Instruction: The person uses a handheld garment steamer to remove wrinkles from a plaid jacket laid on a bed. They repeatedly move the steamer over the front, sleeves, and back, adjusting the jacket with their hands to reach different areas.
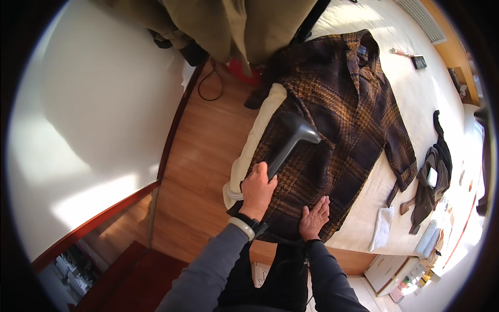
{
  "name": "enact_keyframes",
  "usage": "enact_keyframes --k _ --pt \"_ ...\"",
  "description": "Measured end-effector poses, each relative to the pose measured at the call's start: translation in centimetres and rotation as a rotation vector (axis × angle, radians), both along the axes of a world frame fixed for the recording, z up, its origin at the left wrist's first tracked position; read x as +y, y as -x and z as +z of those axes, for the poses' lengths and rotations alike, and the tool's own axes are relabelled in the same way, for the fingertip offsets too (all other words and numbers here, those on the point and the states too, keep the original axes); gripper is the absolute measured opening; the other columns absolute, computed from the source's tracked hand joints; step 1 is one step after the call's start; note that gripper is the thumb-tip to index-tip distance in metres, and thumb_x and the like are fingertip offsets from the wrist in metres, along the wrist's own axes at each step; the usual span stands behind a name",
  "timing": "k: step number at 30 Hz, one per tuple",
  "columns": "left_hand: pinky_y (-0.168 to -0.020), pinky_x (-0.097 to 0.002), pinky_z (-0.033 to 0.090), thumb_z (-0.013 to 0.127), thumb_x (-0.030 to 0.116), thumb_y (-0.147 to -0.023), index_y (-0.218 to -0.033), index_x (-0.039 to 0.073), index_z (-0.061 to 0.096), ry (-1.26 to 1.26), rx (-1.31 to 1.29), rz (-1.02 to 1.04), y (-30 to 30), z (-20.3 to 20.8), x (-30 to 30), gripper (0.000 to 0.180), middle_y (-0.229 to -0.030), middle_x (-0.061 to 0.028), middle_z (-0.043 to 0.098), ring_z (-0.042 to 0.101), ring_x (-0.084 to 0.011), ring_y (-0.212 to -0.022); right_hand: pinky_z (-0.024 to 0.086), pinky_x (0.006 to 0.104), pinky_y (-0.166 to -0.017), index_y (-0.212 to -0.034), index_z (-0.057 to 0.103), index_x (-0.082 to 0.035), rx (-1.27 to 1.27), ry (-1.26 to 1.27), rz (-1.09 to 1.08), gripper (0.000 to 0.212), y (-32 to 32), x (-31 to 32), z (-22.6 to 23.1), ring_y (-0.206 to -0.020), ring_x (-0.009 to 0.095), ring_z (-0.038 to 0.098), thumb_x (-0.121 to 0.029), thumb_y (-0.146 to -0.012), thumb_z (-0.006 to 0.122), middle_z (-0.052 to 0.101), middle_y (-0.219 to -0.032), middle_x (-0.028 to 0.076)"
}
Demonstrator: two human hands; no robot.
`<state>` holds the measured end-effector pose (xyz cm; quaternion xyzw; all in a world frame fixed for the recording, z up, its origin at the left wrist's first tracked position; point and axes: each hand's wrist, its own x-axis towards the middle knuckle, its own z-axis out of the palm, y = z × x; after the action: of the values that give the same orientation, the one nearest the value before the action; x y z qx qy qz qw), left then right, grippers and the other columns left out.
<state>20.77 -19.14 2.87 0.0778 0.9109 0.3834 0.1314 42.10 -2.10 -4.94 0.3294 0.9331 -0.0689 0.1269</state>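
- Plaid coat (338, 125), dark with mustard checks, lies spread on the bed (358, 229), under the right fingers and stretching far ahead of both hands.
- Left hand (257, 191): fingers curled tight round the handle of a dark grey handheld device (293, 144), whose head points ahead and right of them, above the coat; whether it touches the cloth, I cannot tell.
- Right hand (313, 221): laid flat near the coat's lower edge, fingers extended, thumb set apart, pinching nothing.
- In the way: the device and left hand hide part of the coat just ahead of and beneath the left fingers; a khaki garment (223, 31) hangs well beyond them.
- Left of the left fingers, the wooden floor (195, 171); farther ahead, a black cord loop (210, 86).
- Right of the right fingers, a white cloth (382, 229), then dark clothing (429, 187) and light-blue rolled cloth (427, 239).
- Far ahead and right of the right fingers, a black-headed brush (417, 61).
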Motion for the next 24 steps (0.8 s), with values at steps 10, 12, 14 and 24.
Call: enact_keyframes --k 10,12,14,24 --pt "-0.071 -0.0515 0.055 0.075 0.025 -0.094 -0.124 0.004 0.051 0.276 -0.181 -0.282 -9.3 1.8 -8.1 0.044 -0.107 -0.0188 0.063 0.067 -0.043 -0.088 0.024 0.0534 -0.119 -0.167 0.015 -0.003 0.032 0.053 -0.029 0.09 -0.1 -0.2 0.0 -0.153 0.04 0.025 -0.041 -0.101 0.063 0.016 -0.174 0.016" --pt "-0.07 -0.0516 0.055 0.075 0.024 -0.094 -0.123 0.004 0.05 0.247 -0.147 -0.263 -8.2 1.1 -5.8 0.044 -0.106 -0.0191 0.062 0.067 -0.0434 -0.087 0.024 0.0531 -0.119 -0.167 0.016 -0.003 0.03 0.055 -0.038 0.09 -0.1 -0.2 -0.1 -0.153 0.039 0.024 -0.041 -0.101 0.064 0.016 -0.174 0.016" --pt "-0.07 -0.0518 0.055 0.076 0.024 -0.093 -0.121 0.003 0.049 0.189 -0.094 -0.213 -5.3 -0.5 -2.2 0.044 -0.105 -0.0199 0.063 0.067 -0.0437 -0.086 0.024 0.0529 -0.119 -0.167 0.017 -0.003 0.021 0.059 -0.049 0.09 -0.2 -0.3 -0.2 -0.153 0.039 0.024 -0.041 -0.1 0.065 0.016 -0.174 0.015" --pt "-0.073 -0.0521 0.058 0.077 0.023 -0.092 -0.124 0.001 0.052 0.236 -0.142 -0.233 -5.1 0.1 -2.8 0.046 -0.109 -0.0226 0.066 0.07 -0.044 -0.091 0.026 0.0529 -0.117 -0.166 0.02 -0.004 0.032 0.07 -0.066 0.091 0.0 -0.4 -0.1 -0.151 0.038 0.026 -0.043 -0.098 0.068 0.019 -0.173 0.015"
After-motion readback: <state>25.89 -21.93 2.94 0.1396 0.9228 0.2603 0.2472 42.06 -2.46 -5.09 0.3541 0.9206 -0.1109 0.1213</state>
